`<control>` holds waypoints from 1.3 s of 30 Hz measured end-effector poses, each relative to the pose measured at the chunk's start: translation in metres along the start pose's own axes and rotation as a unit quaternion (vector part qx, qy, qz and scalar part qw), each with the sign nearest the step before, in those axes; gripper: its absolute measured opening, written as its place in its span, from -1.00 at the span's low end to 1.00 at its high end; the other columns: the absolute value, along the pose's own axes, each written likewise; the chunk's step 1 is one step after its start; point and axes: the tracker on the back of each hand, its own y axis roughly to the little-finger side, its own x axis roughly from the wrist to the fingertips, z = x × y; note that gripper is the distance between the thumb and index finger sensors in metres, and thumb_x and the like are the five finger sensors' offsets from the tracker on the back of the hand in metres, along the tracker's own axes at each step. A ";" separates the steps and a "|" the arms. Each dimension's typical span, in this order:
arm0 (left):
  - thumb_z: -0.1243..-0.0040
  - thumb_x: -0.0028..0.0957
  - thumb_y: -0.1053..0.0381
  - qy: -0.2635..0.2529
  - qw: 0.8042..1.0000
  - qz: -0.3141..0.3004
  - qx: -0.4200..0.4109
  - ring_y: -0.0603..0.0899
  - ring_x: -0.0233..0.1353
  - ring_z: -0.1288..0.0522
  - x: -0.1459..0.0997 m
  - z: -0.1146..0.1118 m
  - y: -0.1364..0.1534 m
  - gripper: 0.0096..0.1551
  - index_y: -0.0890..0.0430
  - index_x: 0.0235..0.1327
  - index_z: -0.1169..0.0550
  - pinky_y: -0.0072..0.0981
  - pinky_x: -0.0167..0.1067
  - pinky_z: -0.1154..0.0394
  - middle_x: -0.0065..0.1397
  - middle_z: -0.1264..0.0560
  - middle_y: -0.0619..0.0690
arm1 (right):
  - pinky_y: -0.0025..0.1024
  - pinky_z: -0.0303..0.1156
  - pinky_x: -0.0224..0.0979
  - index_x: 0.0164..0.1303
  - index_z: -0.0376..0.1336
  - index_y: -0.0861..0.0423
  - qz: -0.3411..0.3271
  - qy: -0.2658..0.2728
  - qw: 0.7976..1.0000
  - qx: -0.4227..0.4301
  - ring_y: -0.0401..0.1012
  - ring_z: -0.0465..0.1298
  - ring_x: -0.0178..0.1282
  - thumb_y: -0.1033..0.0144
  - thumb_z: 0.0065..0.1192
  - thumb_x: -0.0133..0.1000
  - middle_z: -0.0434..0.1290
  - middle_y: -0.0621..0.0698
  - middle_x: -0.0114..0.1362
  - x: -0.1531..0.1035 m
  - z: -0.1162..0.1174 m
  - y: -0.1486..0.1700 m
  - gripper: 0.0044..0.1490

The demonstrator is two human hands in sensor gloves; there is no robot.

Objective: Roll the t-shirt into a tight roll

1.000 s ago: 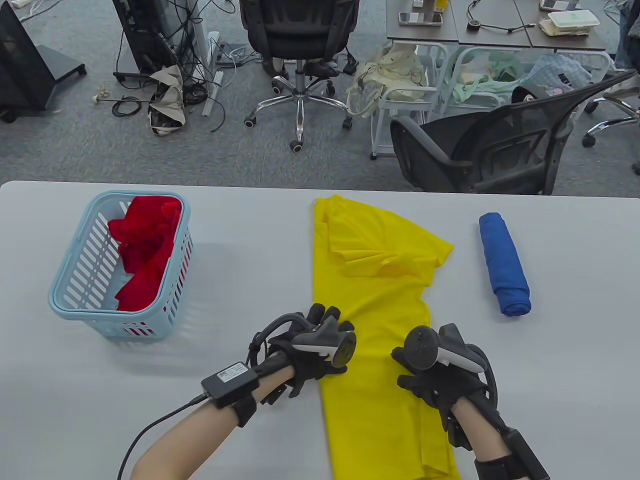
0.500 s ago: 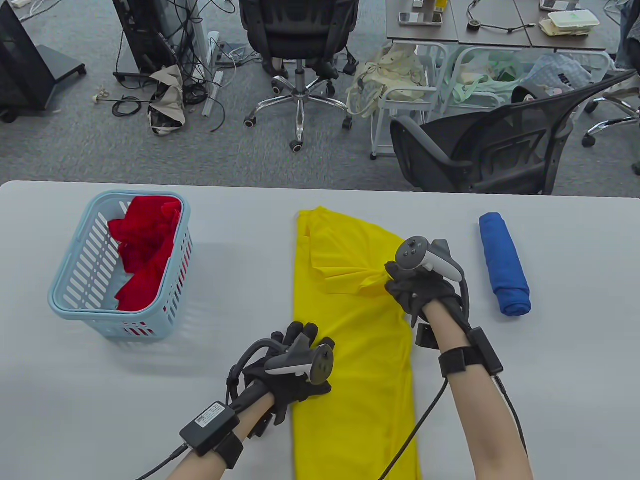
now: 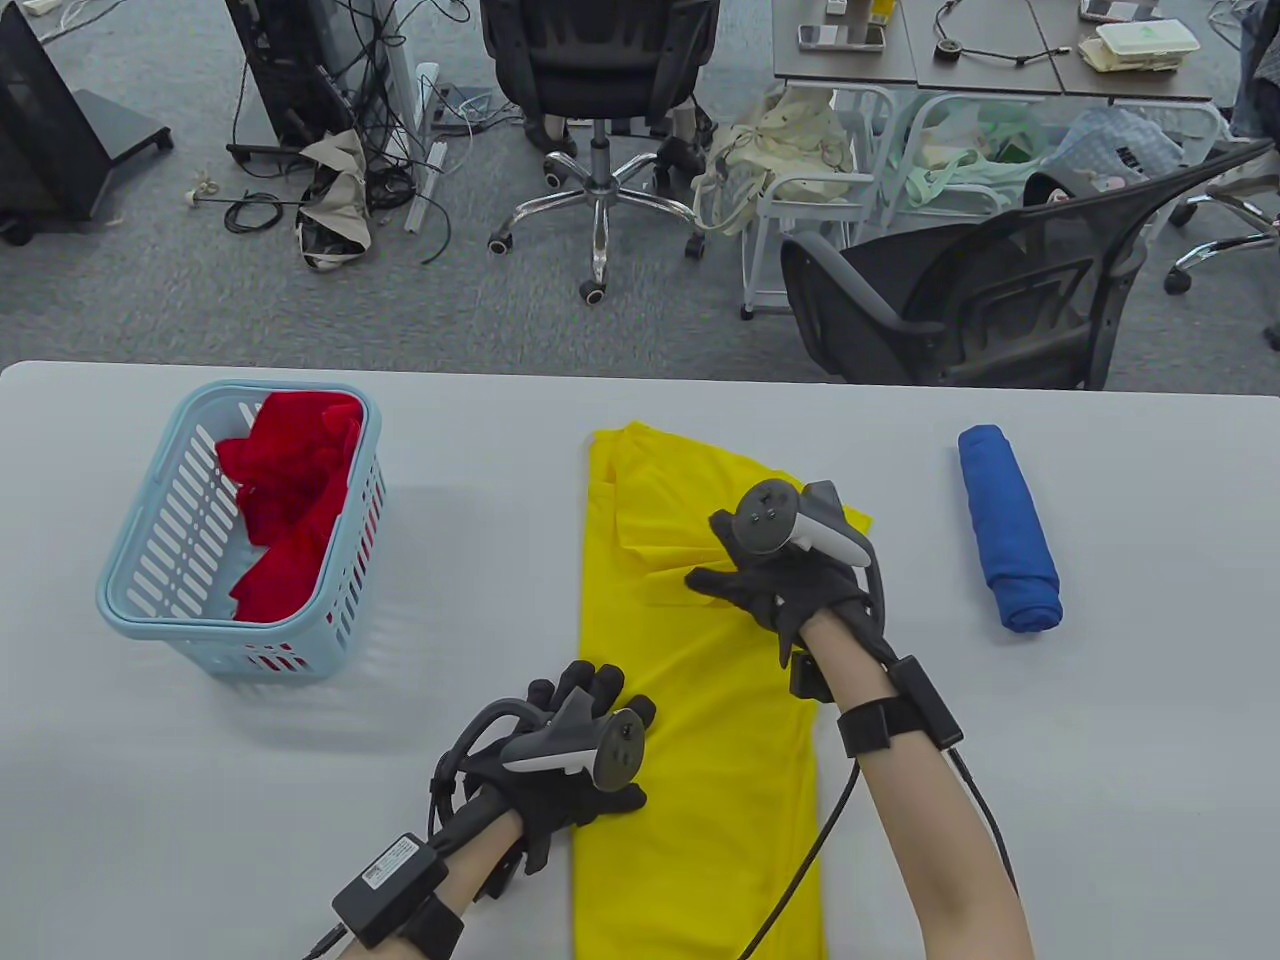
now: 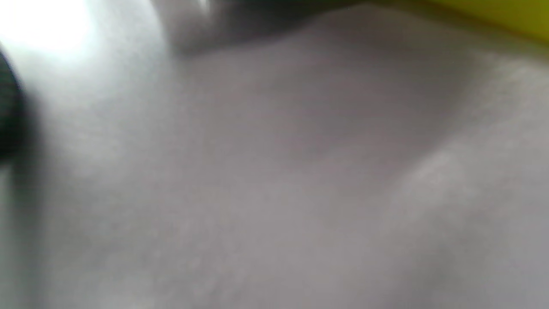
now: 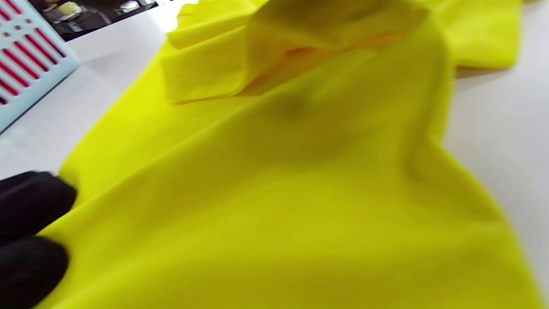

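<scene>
The yellow t-shirt (image 3: 700, 700) is laid flat on the table (image 3: 1100, 750), pinned at its side by the flat left hand (image 3: 560, 770), while its sleeve is pinched by the right hand (image 3: 790, 585) and should be folded inward smoothly, with no bumps left

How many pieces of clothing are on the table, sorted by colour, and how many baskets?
Yellow t-shirt, laid flat: 1
Blue rolled garment: 1
Red garment, in the basket: 1
Light blue basket: 1
Total: 4
</scene>
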 end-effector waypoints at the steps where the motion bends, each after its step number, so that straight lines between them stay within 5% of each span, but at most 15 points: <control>1: 0.59 0.01 -0.52 -0.002 1.000 0.000 0.001 0.41 0.70 0.41 -0.001 0.000 0.000 0.00 -0.16 0.57 0.47 0.40 0.57 0.22 0.70 0.52 0.17 | 0.30 -0.13 0.65 0.86 -0.33 -0.01 0.009 0.000 0.998 -0.069 0.25 -0.21 0.82 -0.35 0.13 0.18 -0.36 0.22 0.87 0.001 0.005 -0.011 0.26; 5: 0.61 0.02 -0.52 -0.001 1.000 0.001 0.000 0.41 0.69 0.41 -0.001 -0.001 0.000 -0.01 -0.15 0.56 0.48 0.40 0.56 0.23 0.70 0.53 0.17 | 0.14 0.05 0.62 0.80 -0.21 -0.07 0.105 0.019 0.967 -0.231 0.07 0.09 0.72 -0.08 0.22 0.27 -0.14 0.14 0.82 0.018 0.015 -0.019 0.03; 9: 0.61 0.02 -0.52 0.000 1.000 0.000 0.001 0.41 0.69 0.42 -0.001 -0.002 0.000 -0.01 -0.15 0.56 0.48 0.40 0.56 0.24 0.70 0.53 0.16 | -0.04 0.33 0.43 0.51 0.16 -0.11 0.163 0.080 0.967 -0.179 -0.16 0.47 0.33 0.18 0.07 0.38 0.35 -0.02 0.47 0.024 0.000 -0.003 -0.53; 15: 0.62 0.02 -0.52 0.003 1.000 0.000 0.001 0.41 0.69 0.43 -0.002 -0.002 0.000 -0.01 -0.15 0.55 0.51 0.40 0.56 0.25 0.69 0.55 0.16 | -0.20 0.47 0.23 0.51 0.18 0.00 0.300 0.130 0.944 -0.036 -0.28 0.59 0.06 0.12 -0.06 0.41 0.48 -0.09 0.26 0.016 -0.031 0.052 -0.52; 21: 0.63 0.02 -0.51 0.008 1.000 -0.001 -0.001 0.41 0.68 0.45 -0.002 -0.002 0.000 -0.02 -0.15 0.54 0.52 0.40 0.55 0.26 0.68 0.57 0.16 | -0.16 0.47 0.26 0.59 0.15 0.04 0.426 0.100 0.899 -0.024 -0.22 0.60 0.08 0.09 0.02 0.39 0.47 -0.04 0.31 0.011 -0.018 0.104 -0.42; 27: 0.65 0.02 -0.51 0.014 1.000 -0.002 -0.002 0.41 0.67 0.47 -0.002 -0.002 0.000 -0.02 -0.15 0.52 0.54 0.41 0.54 0.28 0.66 0.59 0.16 | 0.05 0.28 0.45 0.81 -0.12 0.16 0.375 0.108 0.920 0.023 0.03 0.39 0.43 -0.30 -0.27 0.32 0.11 0.24 0.69 0.005 -0.019 0.094 0.01; 31: 0.65 0.02 -0.51 0.016 1.000 -0.002 -0.004 0.41 0.66 0.48 -0.002 -0.002 0.000 -0.02 -0.14 0.52 0.54 0.41 0.53 0.29 0.66 0.59 0.17 | 0.14 0.18 0.49 0.83 -0.21 0.24 0.377 0.067 0.924 0.008 0.13 0.27 0.51 -0.35 -0.01 0.22 -0.06 0.34 0.74 0.020 -0.006 0.082 0.22; 33: 0.66 0.02 -0.51 0.017 1.000 -0.001 -0.004 0.41 0.66 0.48 -0.002 -0.002 0.000 -0.02 -0.14 0.52 0.55 0.41 0.53 0.29 0.66 0.60 0.16 | 0.10 0.22 0.48 0.81 -0.20 0.24 0.397 0.080 0.913 -0.047 0.05 0.31 0.47 -0.28 -0.02 0.22 -0.03 0.33 0.72 0.023 -0.004 0.081 0.18; 39: 0.67 0.02 -0.51 0.020 1.000 -0.003 -0.005 0.41 0.65 0.50 -0.002 -0.002 0.000 -0.02 -0.14 0.51 0.56 0.41 0.52 0.31 0.65 0.61 0.16 | -0.07 0.42 0.34 0.65 0.04 0.14 0.393 0.104 0.914 -0.003 -0.16 0.53 0.20 0.03 0.20 0.29 0.34 0.10 0.46 0.023 -0.012 0.080 -0.19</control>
